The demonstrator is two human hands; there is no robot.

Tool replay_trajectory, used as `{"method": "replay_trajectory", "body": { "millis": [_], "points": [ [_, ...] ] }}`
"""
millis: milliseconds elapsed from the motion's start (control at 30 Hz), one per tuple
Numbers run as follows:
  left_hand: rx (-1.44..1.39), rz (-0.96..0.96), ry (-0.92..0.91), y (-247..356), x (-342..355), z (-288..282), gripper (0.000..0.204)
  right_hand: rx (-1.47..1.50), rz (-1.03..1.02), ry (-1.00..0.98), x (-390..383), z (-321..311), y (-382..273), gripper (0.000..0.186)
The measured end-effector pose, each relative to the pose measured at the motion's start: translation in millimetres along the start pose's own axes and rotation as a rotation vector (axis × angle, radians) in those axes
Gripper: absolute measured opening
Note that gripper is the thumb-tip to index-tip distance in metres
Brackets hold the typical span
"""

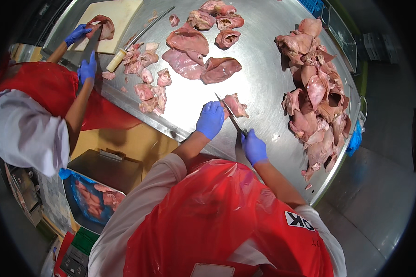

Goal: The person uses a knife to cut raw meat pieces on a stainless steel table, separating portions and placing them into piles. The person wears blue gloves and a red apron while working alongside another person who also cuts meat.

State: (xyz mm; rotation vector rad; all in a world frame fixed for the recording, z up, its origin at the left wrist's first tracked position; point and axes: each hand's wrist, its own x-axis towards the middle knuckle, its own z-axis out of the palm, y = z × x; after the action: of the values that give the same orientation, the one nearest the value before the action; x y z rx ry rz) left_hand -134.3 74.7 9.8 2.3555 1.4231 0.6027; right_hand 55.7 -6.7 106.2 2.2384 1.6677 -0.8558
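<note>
My left hand (211, 120), in a blue glove, is closed on a piece of pig ear (237, 105) against the steel table. My right hand (254, 147), gloved likewise, grips a knife (234, 118). Its narrow blade slants across the piece just right of my left fingers, tip pointing away to the left. Whether the edge has entered the flesh I cannot tell. Beyond my hands lie large flat ears (187, 39) and a few folded ones (227, 39). Smaller trimmed lumps (150, 98) are gathered to their left.
Right, a long heap of ears (316, 87) lines the steel table (263, 60). At left, a co-worker in a red apron cuts an ear (101, 27) on a white board (122, 14). A sharpening steel (143, 36) lies near them. Below stands a blue-lined meat bin (85, 198).
</note>
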Motion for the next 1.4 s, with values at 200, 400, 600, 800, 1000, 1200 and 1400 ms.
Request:
{"method": "replay_trajectory", "body": {
  "millis": [200, 400, 600, 800, 1000, 1200, 1400],
  "points": [
    [0.164, 0.045, -0.061, -0.2, 2.0, 2.3, 0.021, 0.023, -0.048, 0.011, 43.7, 2.3, -26.7, 0.042],
    [-0.048, -0.067, 0.020, -7.5, -3.0, 9.5, 0.019, -0.121, 0.086, 0.041, -50.0, 20.3, 86.7, 0.035],
    [-0.373, -0.133, 0.152, -11.4, -4.8, -28.4, 0.015, -0.093, 0.120, 0.125, -90.8, 11.1, 130.5, 0.037],
    [-0.410, 0.069, -0.096, -13.8, 4.4, -37.9, 0.017, 0.088, 0.220, 0.225, -111.7, 46.6, 147.0, 0.037],
    [-0.105, -0.328, -0.198, 16.4, 10.4, -64.1, 0.044, 0.381, 0.078, 0.303, -79.8, 68.1, 110.8, 0.037],
    [-0.381, -0.601, -0.268, 2.1, 18.1, -54.5, 0.078, 0.310, -0.040, 0.203, -41.5, 35.7, 42.1, 0.038],
    [-0.253, -0.376, -0.298, 8.7, 18.6, -39.8, 0.053, 0.105, -0.125, 0.212, -15.2, 27.4, 44.1, 0.044]
  ]
}}
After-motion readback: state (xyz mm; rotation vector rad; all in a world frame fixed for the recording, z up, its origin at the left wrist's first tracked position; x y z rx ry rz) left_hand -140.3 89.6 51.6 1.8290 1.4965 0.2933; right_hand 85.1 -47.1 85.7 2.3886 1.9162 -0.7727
